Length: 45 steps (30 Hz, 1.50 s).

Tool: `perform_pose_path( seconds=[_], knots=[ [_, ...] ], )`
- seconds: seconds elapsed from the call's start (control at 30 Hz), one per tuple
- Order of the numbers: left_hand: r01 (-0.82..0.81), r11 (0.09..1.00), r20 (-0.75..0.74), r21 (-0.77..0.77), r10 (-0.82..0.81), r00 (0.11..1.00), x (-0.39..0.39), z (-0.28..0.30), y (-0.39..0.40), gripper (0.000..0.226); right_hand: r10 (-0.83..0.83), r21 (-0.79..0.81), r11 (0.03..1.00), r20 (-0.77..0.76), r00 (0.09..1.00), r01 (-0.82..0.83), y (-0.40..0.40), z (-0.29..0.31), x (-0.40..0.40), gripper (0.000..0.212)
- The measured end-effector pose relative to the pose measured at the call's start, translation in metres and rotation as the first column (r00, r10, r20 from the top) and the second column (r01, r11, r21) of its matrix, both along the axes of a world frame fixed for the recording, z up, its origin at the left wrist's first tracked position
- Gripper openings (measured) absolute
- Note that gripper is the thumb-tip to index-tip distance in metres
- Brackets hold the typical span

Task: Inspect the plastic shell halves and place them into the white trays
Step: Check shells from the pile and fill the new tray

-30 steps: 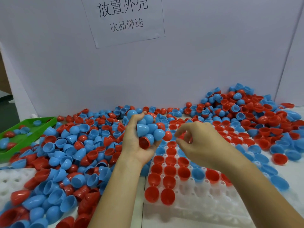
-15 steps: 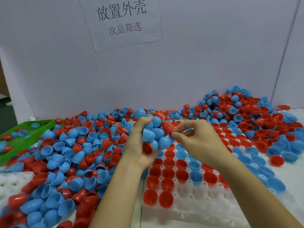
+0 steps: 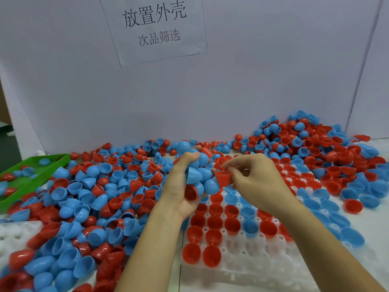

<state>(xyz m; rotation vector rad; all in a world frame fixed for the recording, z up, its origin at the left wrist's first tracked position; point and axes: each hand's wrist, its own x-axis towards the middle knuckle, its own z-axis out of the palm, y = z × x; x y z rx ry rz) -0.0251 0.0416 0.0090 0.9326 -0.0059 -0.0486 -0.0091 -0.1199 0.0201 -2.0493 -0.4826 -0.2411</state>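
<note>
Head view: the right hand (image 3: 256,182) pinches a red shell half (image 3: 223,178) between thumb and fingertips (image 3: 228,164), its rim upward and its rounded end pointing down, raised above the far edge of the white tray (image 3: 248,268). Just beside it, the left hand (image 3: 179,186) has its fingers curled round a handful of shell halves (image 3: 200,175), mostly blue with a red one low in the palm; the red half in the right hand touches or nearly touches this cluster.

Below both hands, the white tray holds rows of seated halves, mostly red with a few blue, all open side up; its nearer sockets show bare white plastic. A second white tray (image 3: 12,234) lies at the left edge, largely covered by loose halves.

A loose pile of red and blue halves (image 3: 94,197) spreads across the table to the left of the hands, and another heap (image 3: 315,148) rises against the backboard at the right, spilling onto the tray's right side. A green tray (image 3: 31,180) at far left carries a few halves of both colours.

On the grey backboard (image 3: 273,70) hangs a paper sign (image 3: 155,28) printed in black: large characters "放置外壳" above smaller ones "次品筛选".
</note>
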Motion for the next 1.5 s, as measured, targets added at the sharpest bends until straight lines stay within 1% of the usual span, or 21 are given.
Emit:
perform_pose_path(
  seconds=[0.1,0.17,0.23,0.27,0.3,0.37,0.5,0.6,0.7,0.8,0.9,1.0,1.07,1.17,1.2,1.3,1.33,1.4,1.43,1.47,1.5],
  knots=[
    [0.002,1.000,0.006,-0.003,-0.001,1.000,-0.001,0.001,0.001,0.011,0.022,0.054,0.998,-0.085,0.996,-0.017,-0.003,0.002,0.001,0.024],
    [-0.033,0.999,-0.014,-0.008,0.032,0.999,-0.001,0.002,0.002,0.016,0.014,0.056,0.998,-0.105,0.994,-0.008,-0.007,0.005,0.002,0.024],
    [-0.064,0.998,-0.028,-0.008,0.063,0.998,0.000,0.002,0.003,0.025,0.037,0.045,0.998,-0.120,0.992,-0.032,-0.013,0.008,0.001,0.004],
    [-0.068,0.998,-0.028,-0.012,0.068,0.997,0.000,0.002,0.004,0.025,0.049,0.027,0.999,-0.130,0.990,-0.046,-0.015,0.010,0.001,0.007],
    [-0.068,0.998,-0.027,-0.016,0.068,0.997,0.000,0.002,0.004,0.026,0.054,0.025,0.998,-0.145,0.988,-0.051,-0.017,0.011,0.001,0.014],
    [-0.064,0.998,-0.024,-0.020,0.064,0.998,0.000,0.003,0.004,0.027,0.041,-0.014,0.999,-0.149,0.988,-0.043,-0.019,0.013,0.000,0.019],
    [-0.069,0.997,-0.033,-0.036,0.068,0.997,0.000,0.004,0.004,0.027,0.056,-0.207,0.974,-0.157,0.986,-0.088,-0.019,0.024,-0.011,0.018],
    [-0.077,0.996,-0.041,-0.036,0.076,0.996,-0.001,0.004,0.004,0.025,0.114,-0.409,0.890,-0.230,0.967,-0.202,-0.018,0.033,-0.025,0.012],
    [-0.080,0.997,-0.039,-0.019,0.079,0.996,-0.001,0.004,0.004,0.027,0.133,-0.551,0.783,-0.304,0.943,-0.288,-0.012,0.036,-0.039,0.006],
    [-0.081,0.997,-0.042,-0.017,0.080,0.996,-0.001,0.004,0.005,0.032,0.100,-0.618,0.711,-0.384,0.918,-0.336,-0.005,0.036,-0.045,0.007],
    [-0.086,0.996,-0.051,-0.022,0.085,0.995,-0.001,0.003,0.005,0.037,0.060,-0.639,0.650,-0.497,0.866,-0.412,-0.002,0.037,-0.049,0.010],
    [-0.090,0.996,-0.051,-0.024,0.088,0.995,-0.001,0.003,0.004,0.044,0.034,-0.696,0.585,-0.493,0.870,-0.417,0.001,0.035,-0.053,0.013],
    [-0.094,0.995,-0.049,-0.020,0.092,0.994,-0.001,0.003,0.004,0.039,0.022,-0.744,0.539,-0.455,0.890,-0.394,0.006,0.030,-0.055,0.006],
    [-0.096,0.995,-0.042,-0.016,0.095,0.995,-0.001,0.002,0.004,0.033,0.009,-0.825,0.481,-0.333,0.943,-0.297,0.014,0.022,-0.054,0.033],
    [-0.096,0.995,-0.039,-0.014,0.095,0.995,-0.001,0.002,0.004,0.032,0.010,-0.838,0.471,-0.306,0.952,-0.275,0.015,0.020,-0.054,0.037],
    [-0.099,0.995,-0.045,-0.009,0.098,0.994,0.000,0.001,0.003,0.030,0.018,-0.841,0.466,-0.302,0.953,-0.275,0.016,0.018,-0.053,0.038],
    [-0.101,0.995,-0.049,-0.003,0.100,0.994,0.000,0.000,0.003,0.027,0.027,-0.836,0.467,-0.313,0.949,-0.288,0.016,0.019,-0.053,0.036],
    [-0.098,0.995,-0.050,0.000,0.098,0.994,0.000,0.000,0.003,0.017,0.056,-0.815,0.472,-0.354,0.934,-0.337,0.013,0.020,-0.051,0.023],
    [-0.096,0.995,-0.053,-0.001,0.095,0.994,0.000,0.000,0.003,0.017,0.078,-0.798,0.477,-0.379,0.922,-0.368,0.010,0.022,-0.050,0.017],
    [-0.092,0.996,-0.056,0.001,0.092,0.994,0.000,0.000,0.003,0.021,0.097,-0.779,0.487,-0.401,0.911,-0.395,0.005,0.023,-0.049,0.019],
    [-0.089,0.996,-0.059,0.007,0.089,0.994,0.000,0.001,0.003,0.027,0.116,-0.753,0.516,-0.411,0.904,-0.408,0.000,0.025,-0.046,0.022]
  ],
)
